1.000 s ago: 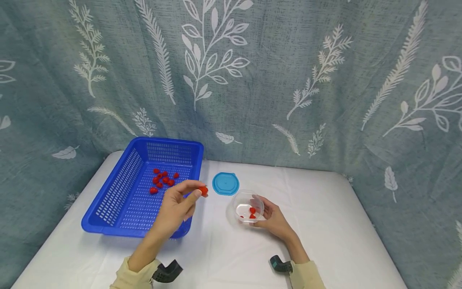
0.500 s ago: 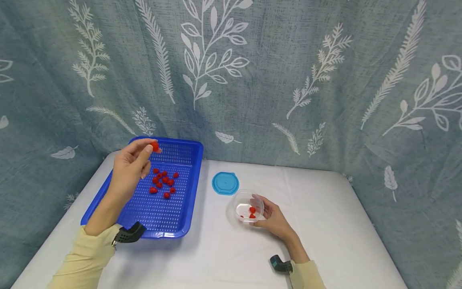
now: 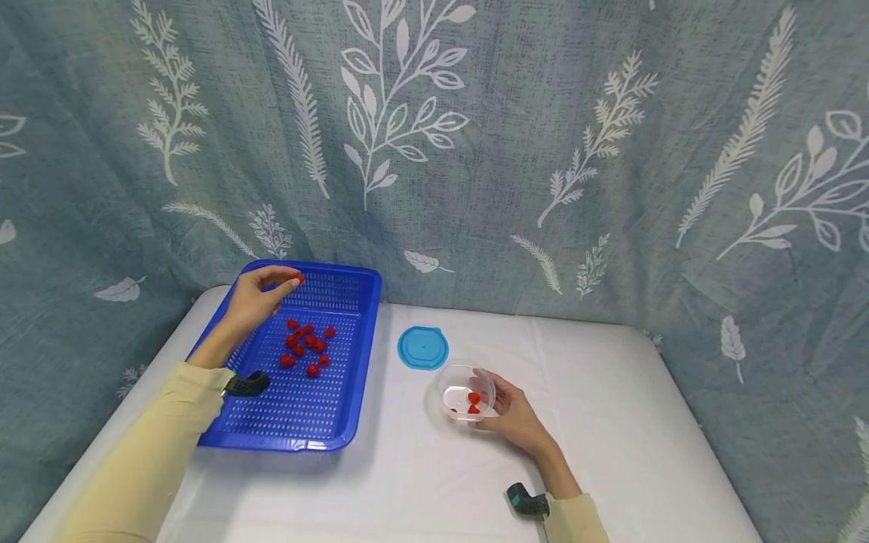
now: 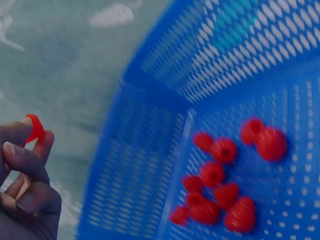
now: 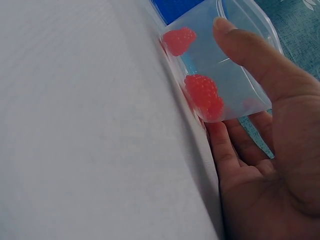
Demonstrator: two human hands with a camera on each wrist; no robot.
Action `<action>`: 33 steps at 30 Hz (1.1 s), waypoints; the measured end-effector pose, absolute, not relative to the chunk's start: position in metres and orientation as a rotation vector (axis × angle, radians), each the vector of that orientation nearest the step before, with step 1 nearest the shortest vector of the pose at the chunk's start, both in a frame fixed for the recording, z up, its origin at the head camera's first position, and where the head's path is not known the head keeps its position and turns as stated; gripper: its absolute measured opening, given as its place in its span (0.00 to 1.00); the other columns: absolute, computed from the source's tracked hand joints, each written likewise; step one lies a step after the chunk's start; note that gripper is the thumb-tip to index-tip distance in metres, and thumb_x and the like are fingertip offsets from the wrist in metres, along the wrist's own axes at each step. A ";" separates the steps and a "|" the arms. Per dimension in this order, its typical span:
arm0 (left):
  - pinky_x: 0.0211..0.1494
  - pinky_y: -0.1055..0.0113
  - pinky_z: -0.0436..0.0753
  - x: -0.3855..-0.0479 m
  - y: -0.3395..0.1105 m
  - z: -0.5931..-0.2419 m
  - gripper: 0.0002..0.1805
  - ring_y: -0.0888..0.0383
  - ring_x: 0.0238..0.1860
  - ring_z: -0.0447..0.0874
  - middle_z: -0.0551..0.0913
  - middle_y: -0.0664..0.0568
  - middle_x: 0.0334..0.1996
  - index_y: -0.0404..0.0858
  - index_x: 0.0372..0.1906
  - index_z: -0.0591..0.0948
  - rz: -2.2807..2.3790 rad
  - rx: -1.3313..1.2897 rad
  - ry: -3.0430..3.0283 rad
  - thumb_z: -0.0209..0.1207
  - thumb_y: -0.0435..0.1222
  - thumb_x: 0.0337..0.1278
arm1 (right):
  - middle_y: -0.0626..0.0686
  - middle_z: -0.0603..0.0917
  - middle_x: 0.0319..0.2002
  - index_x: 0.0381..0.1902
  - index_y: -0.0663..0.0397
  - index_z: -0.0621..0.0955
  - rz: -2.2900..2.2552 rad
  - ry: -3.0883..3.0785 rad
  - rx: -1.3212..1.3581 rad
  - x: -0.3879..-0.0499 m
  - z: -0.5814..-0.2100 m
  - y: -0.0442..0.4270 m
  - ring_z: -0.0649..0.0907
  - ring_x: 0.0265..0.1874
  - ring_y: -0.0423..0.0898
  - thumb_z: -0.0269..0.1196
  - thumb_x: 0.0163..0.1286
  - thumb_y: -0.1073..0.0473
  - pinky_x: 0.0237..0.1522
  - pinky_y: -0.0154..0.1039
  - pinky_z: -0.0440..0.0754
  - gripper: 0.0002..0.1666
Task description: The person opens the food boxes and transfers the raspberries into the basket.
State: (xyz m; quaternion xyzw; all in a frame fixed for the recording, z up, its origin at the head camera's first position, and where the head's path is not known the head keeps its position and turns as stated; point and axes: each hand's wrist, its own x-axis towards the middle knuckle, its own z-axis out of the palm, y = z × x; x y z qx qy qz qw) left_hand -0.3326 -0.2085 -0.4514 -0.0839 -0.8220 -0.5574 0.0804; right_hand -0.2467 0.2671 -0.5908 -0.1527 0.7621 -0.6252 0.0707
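Note:
A red raspberry [image 3: 299,278] is pinched between the thumb and fingers of my left hand [image 3: 254,300], over the back left part of the blue basket [image 3: 285,418]. In the left wrist view that raspberry [image 4: 35,128] shows at the fingertips, beyond the basket wall. Several more raspberries [image 3: 310,341] lie loose on the basket floor. My right hand [image 3: 517,418] holds a clear plastic container [image 3: 451,388] from its right side, thumb on the near wall. A few raspberries [image 5: 202,95] rest in the container, which stands upright on the table.
A light blue lid [image 3: 423,348] lies flat between the basket and the container, slightly behind. White cloth [image 3: 407,483] covers the table. A green leaf-patterned curtain [image 3: 475,188] hangs along the back and sides.
My left hand has moved left and back with its raspberry, from the basket's right side to its back left corner. My right hand and the container have stayed put.

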 end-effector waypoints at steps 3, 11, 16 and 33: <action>0.26 0.71 0.77 -0.346 -0.210 -0.467 0.20 0.68 0.28 0.75 0.86 0.50 0.47 0.31 0.58 0.82 -1.617 -0.231 -2.461 0.61 0.41 0.71 | 0.61 0.70 0.73 0.74 0.54 0.69 -1.882 2.296 -0.467 -0.246 -0.591 0.268 0.67 0.74 0.58 0.79 0.49 0.70 0.65 0.27 0.69 0.54; 0.35 0.76 0.79 -0.371 -0.204 -0.504 0.17 0.69 0.39 0.81 0.86 0.32 0.51 0.26 0.54 0.84 -1.607 -0.196 -2.467 0.64 0.35 0.67 | 0.61 0.71 0.73 0.74 0.55 0.69 -1.856 2.324 -0.484 -0.245 -0.589 0.270 0.68 0.73 0.59 0.79 0.51 0.69 0.65 0.28 0.69 0.53; 0.39 0.79 0.76 -0.377 -0.200 -0.520 0.15 0.50 0.47 0.85 0.85 0.30 0.51 0.25 0.52 0.84 -1.539 -0.126 -2.565 0.64 0.30 0.65 | 0.60 0.72 0.72 0.74 0.53 0.69 -1.855 2.327 -0.468 -0.244 -0.588 0.269 0.68 0.73 0.57 0.79 0.51 0.68 0.65 0.27 0.69 0.53; 0.46 0.56 0.84 -0.379 -0.196 -0.535 0.15 0.43 0.42 0.87 0.87 0.32 0.45 0.24 0.50 0.85 -1.370 0.082 -2.776 0.65 0.26 0.59 | 0.57 0.73 0.71 0.74 0.50 0.69 -1.849 2.320 -0.427 -0.244 -0.588 0.267 0.69 0.73 0.55 0.78 0.51 0.69 0.66 0.29 0.68 0.53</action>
